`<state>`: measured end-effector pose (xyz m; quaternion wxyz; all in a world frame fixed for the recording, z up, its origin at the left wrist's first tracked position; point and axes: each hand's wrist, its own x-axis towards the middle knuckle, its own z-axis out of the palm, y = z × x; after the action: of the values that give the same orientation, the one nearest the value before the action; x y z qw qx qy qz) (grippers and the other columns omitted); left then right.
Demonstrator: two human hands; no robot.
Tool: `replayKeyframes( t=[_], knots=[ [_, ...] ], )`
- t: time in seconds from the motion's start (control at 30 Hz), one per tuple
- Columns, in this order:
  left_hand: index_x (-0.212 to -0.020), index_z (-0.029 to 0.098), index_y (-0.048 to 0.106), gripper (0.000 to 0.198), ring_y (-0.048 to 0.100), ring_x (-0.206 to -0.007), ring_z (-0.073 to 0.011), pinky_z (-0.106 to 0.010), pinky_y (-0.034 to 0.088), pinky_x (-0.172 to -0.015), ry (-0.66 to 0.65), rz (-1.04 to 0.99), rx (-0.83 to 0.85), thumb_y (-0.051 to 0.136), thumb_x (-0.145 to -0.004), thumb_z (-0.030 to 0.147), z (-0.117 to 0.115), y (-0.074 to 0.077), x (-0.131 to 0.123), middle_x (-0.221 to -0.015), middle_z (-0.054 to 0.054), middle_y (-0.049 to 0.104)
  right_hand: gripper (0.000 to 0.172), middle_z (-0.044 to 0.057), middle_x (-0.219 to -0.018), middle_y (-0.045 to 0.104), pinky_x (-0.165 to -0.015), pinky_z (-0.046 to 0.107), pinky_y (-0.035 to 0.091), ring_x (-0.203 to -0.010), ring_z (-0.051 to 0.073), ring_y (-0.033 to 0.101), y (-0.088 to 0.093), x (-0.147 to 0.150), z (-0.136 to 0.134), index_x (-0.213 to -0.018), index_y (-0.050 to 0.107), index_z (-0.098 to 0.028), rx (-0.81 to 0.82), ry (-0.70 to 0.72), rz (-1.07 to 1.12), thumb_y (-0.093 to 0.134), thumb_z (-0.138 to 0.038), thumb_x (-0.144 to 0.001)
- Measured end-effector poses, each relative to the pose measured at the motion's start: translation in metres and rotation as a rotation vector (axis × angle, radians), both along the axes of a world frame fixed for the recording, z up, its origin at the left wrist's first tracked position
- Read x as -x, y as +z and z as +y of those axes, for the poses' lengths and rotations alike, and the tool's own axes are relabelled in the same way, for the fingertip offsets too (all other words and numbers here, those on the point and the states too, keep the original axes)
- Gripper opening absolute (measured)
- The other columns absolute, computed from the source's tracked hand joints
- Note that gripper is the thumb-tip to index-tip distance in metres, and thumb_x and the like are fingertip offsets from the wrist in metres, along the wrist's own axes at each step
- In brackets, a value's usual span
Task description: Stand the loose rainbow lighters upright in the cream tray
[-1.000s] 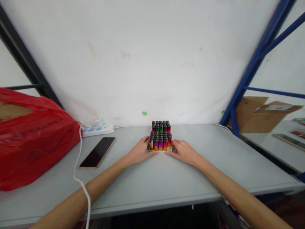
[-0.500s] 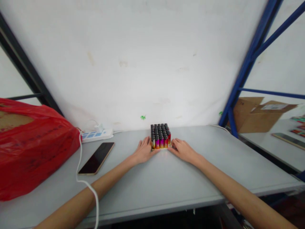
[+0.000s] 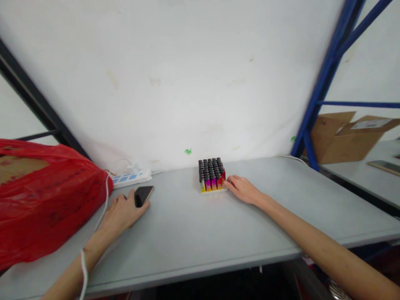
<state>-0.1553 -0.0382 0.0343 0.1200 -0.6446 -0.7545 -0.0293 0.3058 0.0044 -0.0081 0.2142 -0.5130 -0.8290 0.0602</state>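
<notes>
A block of upright lighters (image 3: 211, 175) stands in rows on the grey table, black tops up, with yellow, purple and red bodies in a shallow pale tray (image 3: 215, 191). My right hand (image 3: 242, 188) is at its right front corner, the thumb against the front and the bent fingers along the side. To the left, my left hand (image 3: 123, 212) lies over a dark smartphone (image 3: 144, 194), thumb along its right edge and fingers across the far left side. The palm hides the near half of the phone, which lies on the table or just above it.
A red plastic bag (image 3: 53, 204) bulges at the left. Behind the phone lies a white power strip (image 3: 133, 178), and a white cable (image 3: 104, 208) runs across my left forearm. A blue rack post (image 3: 315, 96) and an open cardboard box (image 3: 350, 141) are at the right.
My left hand has left the lighter tray and moved left onto the smartphone. My right hand stays at the tray's right side. The view has shifted slightly.
</notes>
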Motion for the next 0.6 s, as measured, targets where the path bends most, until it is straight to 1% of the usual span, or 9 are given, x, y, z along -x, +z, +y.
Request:
replayKeyframes(
  t=[0.13,0.23,0.33,0.4,0.47,0.5,0.53,0.57,0.6],
  knots=[
    [-0.148,0.009,0.053,0.074,0.069,-0.114,-0.0493,-0.052,0.055,-0.092,0.046,-0.042,0.016,0.047,-0.095,0.061,0.012,-0.01,0.004,-0.119,-0.029,0.071,0.039,0.011,-0.104,0.072,-0.086,0.032,0.045,-0.095,0.023,0.069,-0.001,0.001,0.001,-0.108,0.067,-0.019,0.009,0.003,0.013,0.038,-0.043,-0.115],
    [-0.154,0.01,0.05,0.077,0.07,-0.112,-0.0484,-0.049,0.055,-0.092,0.023,-0.046,0.021,0.049,-0.095,0.059,0.02,-0.014,0.007,-0.116,-0.026,0.073,0.035,0.011,-0.105,0.073,-0.088,0.032,0.046,-0.097,0.024,0.069,-0.003,-0.002,0.002,-0.108,0.066,-0.019,0.017,0.024,0.05,0.04,-0.042,-0.114],
    [-0.162,0.011,0.041,0.082,0.071,-0.109,-0.0486,-0.05,0.055,-0.092,0.02,-0.031,0.018,0.051,-0.095,0.058,0.022,-0.015,0.011,-0.113,-0.024,0.074,0.035,0.01,-0.101,0.072,-0.087,0.032,0.046,-0.095,0.024,0.068,-0.007,-0.007,0.005,-0.103,0.065,-0.021,0.015,0.058,0.114,0.04,-0.044,-0.113],
    [-0.165,0.009,0.036,0.091,0.069,-0.112,-0.0511,-0.054,0.054,-0.094,0.043,-0.025,-0.003,0.052,-0.095,0.064,0.021,-0.014,0.007,-0.12,-0.028,0.072,0.039,0.008,-0.095,0.072,-0.085,0.033,0.047,-0.09,0.024,0.067,-0.01,-0.011,0.01,-0.097,0.064,-0.023,0.031,0.068,0.193,0.038,-0.048,-0.112],
    [-0.166,0.009,0.034,0.104,0.061,-0.126,-0.0563,-0.063,0.048,-0.102,0.02,-0.044,-0.099,0.054,-0.09,0.076,0.02,-0.014,-0.009,-0.136,-0.032,0.064,0.044,0.007,-0.091,0.071,-0.086,0.035,0.048,-0.088,0.024,0.066,-0.014,-0.014,0.021,-0.092,0.062,-0.024,0.053,0.026,0.32,0.036,-0.053,-0.111],
    [-0.167,0.01,0.033,0.107,0.052,-0.136,-0.0585,-0.068,0.042,-0.109,-0.029,-0.074,-0.17,0.056,-0.088,0.079,0.022,-0.015,-0.023,-0.146,-0.033,0.058,0.046,0.007,-0.092,0.072,-0.087,0.036,0.049,-0.089,0.024,0.066,-0.015,-0.014,0.029,-0.091,0.063,-0.024,0.062,-0.017,0.405,0.035,-0.056,-0.109],
    [-0.168,0.01,0.031,0.106,0.042,-0.147,-0.0577,-0.07,0.034,-0.116,-0.134,-0.132,-0.237,0.053,-0.091,0.079,0.026,-0.017,-0.04,-0.155,-0.033,0.05,0.047,0.008,-0.094,0.072,-0.089,0.037,0.05,-0.092,0.025,0.066,-0.016,-0.013,0.039,-0.093,0.063,-0.024,0.073,-0.07,0.504,0.036,-0.059,-0.108],
    [-0.168,0.01,0.031,0.102,0.032,-0.155,-0.0538,-0.067,0.029,-0.122,-0.233,-0.248,-0.285,0.05,-0.094,0.077,0.033,-0.02,-0.06,-0.163,-0.031,0.042,0.048,0.009,-0.099,0.073,-0.09,0.038,0.052,-0.097,0.026,0.066,-0.015,-0.01,0.049,-0.096,0.064,-0.024,0.086,-0.126,0.617,0.036,-0.062,-0.106],
    [-0.168,0.011,0.031,0.096,0.029,-0.159,-0.0485,-0.063,0.025,-0.126,-0.323,-0.41,-0.283,0.047,-0.097,0.074,0.042,-0.023,-0.081,-0.167,-0.029,0.039,0.049,0.01,-0.105,0.073,-0.09,0.039,0.053,-0.102,0.027,0.066,-0.014,-0.007,0.061,-0.099,0.064,-0.024,0.107,-0.18,0.744,0.038,-0.066,-0.103]
  ],
)
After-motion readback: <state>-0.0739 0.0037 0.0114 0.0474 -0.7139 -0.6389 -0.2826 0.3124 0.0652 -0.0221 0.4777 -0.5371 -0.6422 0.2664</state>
